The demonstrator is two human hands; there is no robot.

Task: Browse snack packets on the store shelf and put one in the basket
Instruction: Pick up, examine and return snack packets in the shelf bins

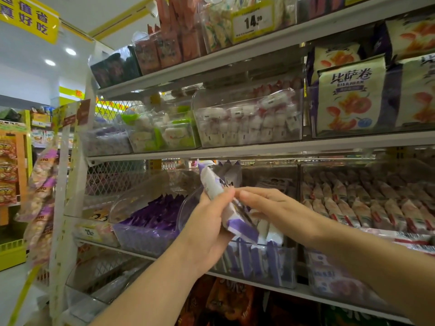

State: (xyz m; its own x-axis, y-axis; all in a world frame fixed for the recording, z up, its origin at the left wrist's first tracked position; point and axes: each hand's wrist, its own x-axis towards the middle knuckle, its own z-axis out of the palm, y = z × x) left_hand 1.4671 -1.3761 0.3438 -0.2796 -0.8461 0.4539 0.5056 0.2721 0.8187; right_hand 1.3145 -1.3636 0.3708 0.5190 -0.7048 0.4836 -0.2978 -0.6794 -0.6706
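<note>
The left hand (207, 229) grips the white-and-purple snack packet (213, 183) above its clear bin (266, 269), long axis running 11 to 5 o'clock. The right hand (270, 205), fingers straight, touches it from 3 o'clock. No basket shows.

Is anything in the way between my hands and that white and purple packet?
Nothing visible. The left hand grips the packet, and the right hand touches it with its fingertips, in front of the clear bin. No basket is in view, so that path can't be judged.
</note>
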